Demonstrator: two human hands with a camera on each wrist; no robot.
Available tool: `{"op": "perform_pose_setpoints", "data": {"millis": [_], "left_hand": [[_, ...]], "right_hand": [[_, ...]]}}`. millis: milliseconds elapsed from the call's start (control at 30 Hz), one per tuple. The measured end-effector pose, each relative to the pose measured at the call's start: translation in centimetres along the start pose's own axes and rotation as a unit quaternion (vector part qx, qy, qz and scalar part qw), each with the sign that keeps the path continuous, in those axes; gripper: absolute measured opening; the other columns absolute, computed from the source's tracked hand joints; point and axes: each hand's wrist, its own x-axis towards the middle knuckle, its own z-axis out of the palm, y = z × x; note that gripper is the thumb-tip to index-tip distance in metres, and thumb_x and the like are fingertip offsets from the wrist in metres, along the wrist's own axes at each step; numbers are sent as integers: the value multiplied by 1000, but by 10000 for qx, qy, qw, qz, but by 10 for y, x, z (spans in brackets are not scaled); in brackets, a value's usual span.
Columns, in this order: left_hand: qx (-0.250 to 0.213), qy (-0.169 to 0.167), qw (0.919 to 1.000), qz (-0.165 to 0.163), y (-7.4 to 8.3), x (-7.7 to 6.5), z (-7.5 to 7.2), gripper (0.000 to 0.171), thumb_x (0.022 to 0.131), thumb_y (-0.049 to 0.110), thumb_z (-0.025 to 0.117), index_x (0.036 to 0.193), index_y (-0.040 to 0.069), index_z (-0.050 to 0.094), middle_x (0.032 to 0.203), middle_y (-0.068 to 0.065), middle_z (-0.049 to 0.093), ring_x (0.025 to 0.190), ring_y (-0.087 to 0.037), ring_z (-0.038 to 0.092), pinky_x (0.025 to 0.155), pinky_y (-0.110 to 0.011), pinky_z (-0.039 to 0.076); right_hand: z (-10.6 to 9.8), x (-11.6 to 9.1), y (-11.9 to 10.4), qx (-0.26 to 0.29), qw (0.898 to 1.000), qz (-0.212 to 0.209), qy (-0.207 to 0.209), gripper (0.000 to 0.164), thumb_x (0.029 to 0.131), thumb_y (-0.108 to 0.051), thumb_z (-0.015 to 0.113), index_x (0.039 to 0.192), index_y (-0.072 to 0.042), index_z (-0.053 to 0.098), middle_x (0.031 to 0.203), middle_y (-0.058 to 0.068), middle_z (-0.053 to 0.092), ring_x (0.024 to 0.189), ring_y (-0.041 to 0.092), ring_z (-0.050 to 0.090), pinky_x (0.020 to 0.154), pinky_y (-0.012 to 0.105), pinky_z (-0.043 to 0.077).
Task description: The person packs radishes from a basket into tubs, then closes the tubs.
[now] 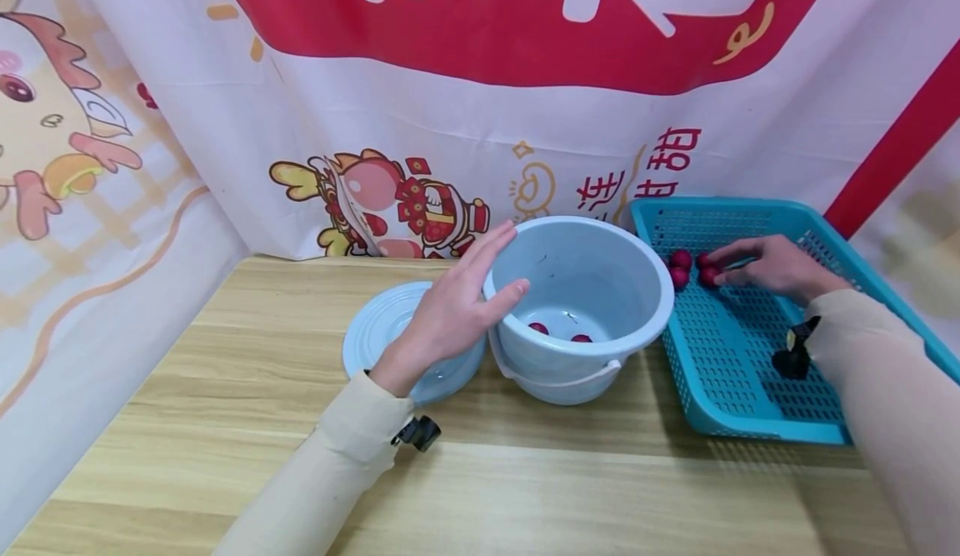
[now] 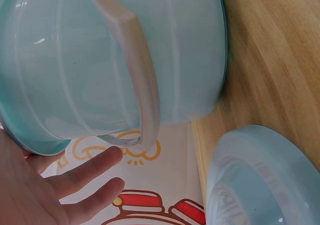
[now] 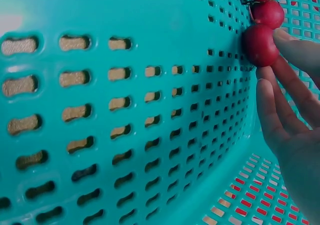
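Note:
My left hand (image 1: 456, 310), fingers extended, rests at the left rim of a light blue bucket (image 1: 558, 373). In the left wrist view its fingers (image 2: 90, 172) spread beside the bucket's rim, near the pale handle (image 2: 142, 70). Two red radishes (image 1: 581, 338) lie at the bottom of the bucket. Inside the teal basket (image 1: 738, 427) on the right, my right hand (image 1: 780, 266) pinches a round red radish (image 3: 260, 46) between thumb and fingers. Other radishes (image 1: 680, 260) sit close beside it, against the basket's left side.
A round light blue lid (image 1: 375, 335) lies on the wooden table (image 1: 225, 423), left of the bucket and partly behind my left forearm. The basket stands right beside the bucket. A printed cloth (image 1: 450, 114) hangs along the back and left of the table.

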Motion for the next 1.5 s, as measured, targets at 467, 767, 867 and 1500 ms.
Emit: {"op": "perform_pose_setpoints", "data": {"millis": [467, 767, 867, 1500], "left_hand": [[0, -36, 10000, 34, 1, 1, 2, 78, 102, 63, 47, 169, 30, 28, 177, 19, 18, 164, -19, 28, 123, -68, 36], [4, -46, 10000, -20, 3, 0, 1, 77, 101, 62, 48, 169, 31, 28, 177, 19, 18, 164, -19, 28, 123, -68, 36], [5, -34, 10000, -31, 3, 0, 0, 77, 101, 62, 49, 169, 31, 28, 177, 19, 18, 164, -19, 28, 123, -68, 36], [-3, -19, 10000, -39, 1, -1, 0, 77, 101, 63, 48, 169, 31, 28, 177, 20, 17, 164, -20, 28, 123, -70, 35]], "right_hand": [[3, 1, -2, -491, 9987, -105, 112, 64, 98, -34, 77, 149, -2, 56, 152, 37, 49, 137, 60, 41, 107, 79, 44], [4, 1, -8, -696, 9967, -267, 334, 61, 99, -41, 74, 144, -1, 61, 145, 36, 56, 131, 57, 47, 97, 71, 52], [4, 0, -11, -581, 9965, -337, 488, 60, 100, -41, 73, 143, -1, 61, 143, 34, 59, 130, 55, 49, 93, 67, 55], [-2, -17, -41, 410, 9905, -768, 1061, 73, 97, -52, 73, 156, -14, 51, 153, 22, 55, 136, 40, 50, 87, 36, 63]]}}
